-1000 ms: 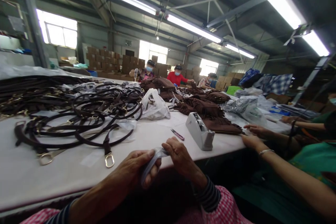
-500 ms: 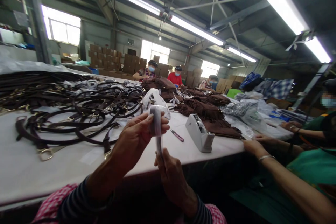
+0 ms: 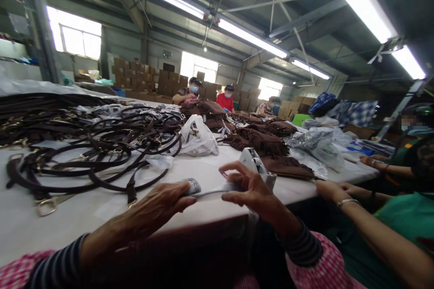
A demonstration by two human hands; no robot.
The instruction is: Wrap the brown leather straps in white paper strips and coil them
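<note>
My left hand (image 3: 154,210) and my right hand (image 3: 252,192) hold a thin pale plastic-looking strip (image 3: 212,191) stretched level between them, just above the near edge of the white table (image 3: 77,216). The left fingers pinch its bunched left end. The right thumb and fingers pinch the other end, with the remaining fingers spread. A grey tape dispenser (image 3: 254,162) stands right behind my right hand.
A tangle of dark brown straps with brass buckles (image 3: 98,149) covers the table's left half. A clear plastic bag (image 3: 198,137) and brown fringed bags (image 3: 262,142) lie further back. A co-worker's arm with a bracelet (image 3: 346,201) rests at the right. Masked people sit at the far end.
The strip was held upright, left hand raised above the right. Now both hands have come down to table level and hold it stretched horizontally, right hand moved right.
</note>
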